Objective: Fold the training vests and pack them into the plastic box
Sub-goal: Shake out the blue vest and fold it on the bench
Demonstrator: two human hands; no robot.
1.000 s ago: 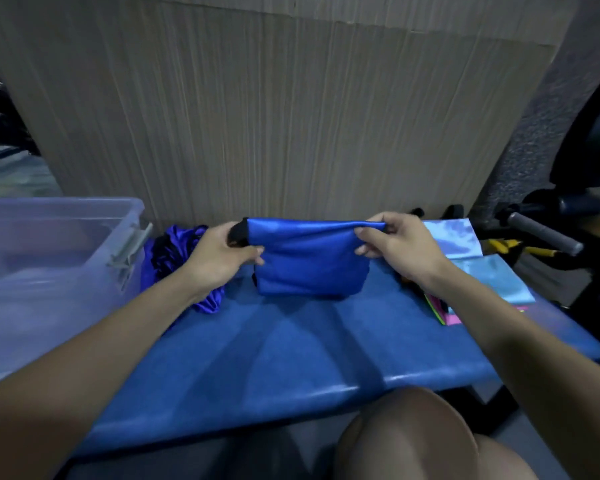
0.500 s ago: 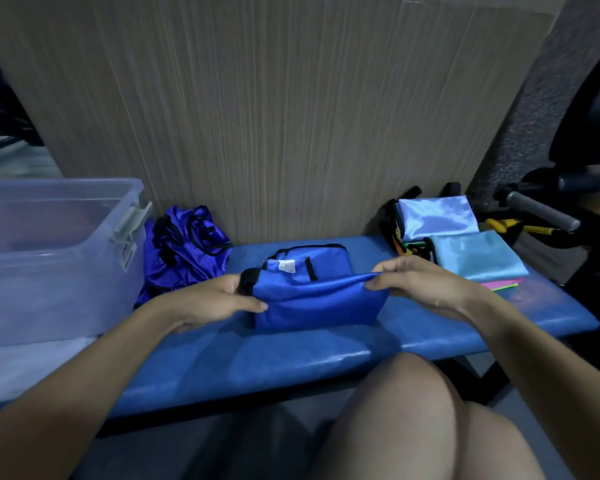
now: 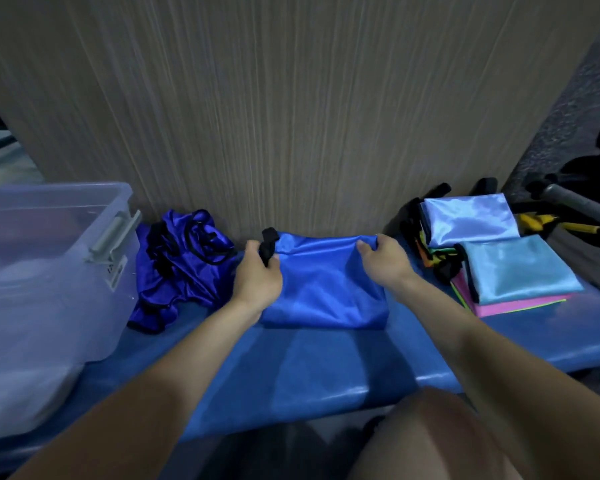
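Head view: folded royal-blue satin training vest [image 3: 321, 289] now flat on blue padded bench [image 3: 291, 368], folded over once more than half a second ago, label and black trim no longer showing on top. Left hand [image 3: 257, 277] at far-left corner, fingers curled round black edging. Right hand [image 3: 383, 259] at far-right corner, fingers pinching the fold's edge. Fold looks finished or nearly so; likely next: pressing flat, then moving left of the vest into clear plastic storage box [image 3: 49, 271], not yet reached. Left of the vest, between it and the box, crumpled dark-blue vest [image 3: 184, 268], still unfolded. Right of the vest, stack of folded light-blue and pink vests [image 3: 499, 265], also outside the box.
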